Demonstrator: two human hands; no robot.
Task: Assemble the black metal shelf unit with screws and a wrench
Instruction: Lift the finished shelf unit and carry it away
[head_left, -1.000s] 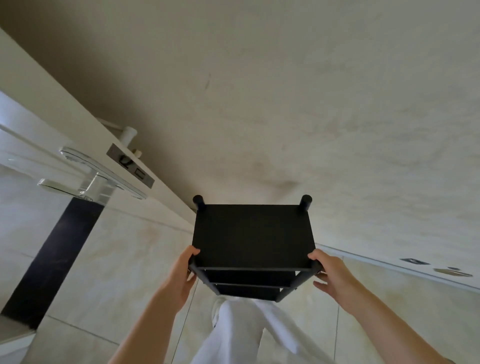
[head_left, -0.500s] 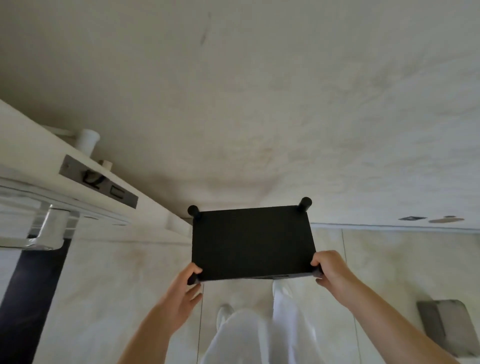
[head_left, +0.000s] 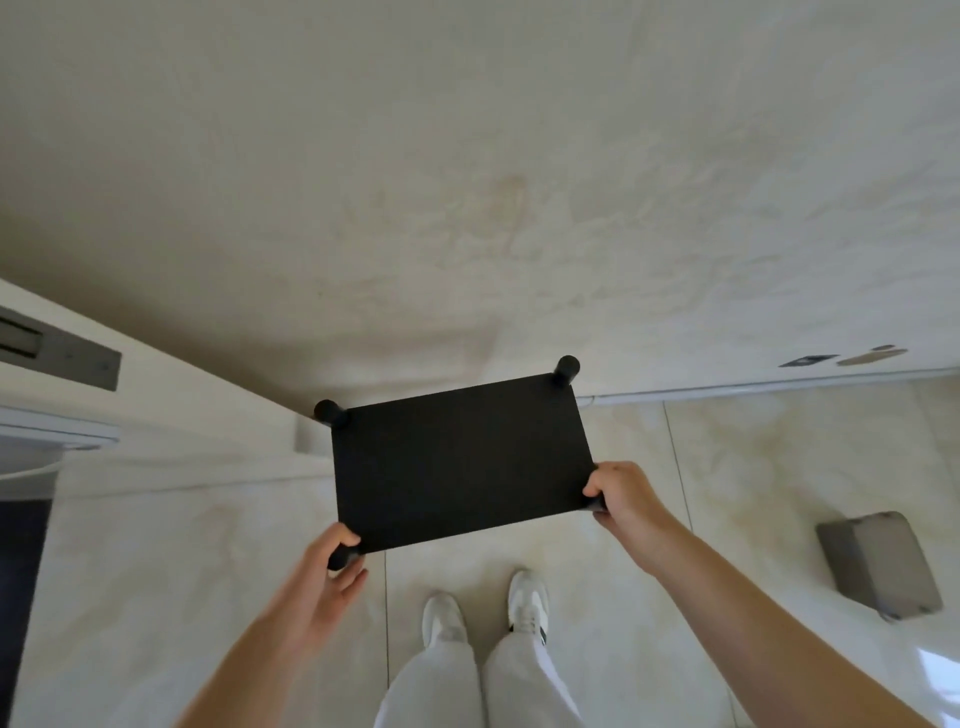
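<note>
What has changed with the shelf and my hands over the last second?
The shelf unit has turned, its right side now farther from you, and only its top panel shows; the lower tiers are hidden. A grey box and your shoes have come into view. The left hand and right hand still grip the near corner posts.

The floor (head_left: 649, 597) is made of large glossy tiles, cream with pale marbled veins, and thin dark joints run between them. Along its far edge it meets a light wall, where a pale skirting strip (head_left: 753, 387) runs. On the tiles, near the right edge, lies a grey box (head_left: 878, 564) with rounded corners, slightly tilted, and beside it there is a bright reflection. At the near edge in the middle stand two white shoes (head_left: 485, 610) of the person, side by side, under white trousers. At the left edge a dark strip (head_left: 18, 582) borders the tiles
</note>
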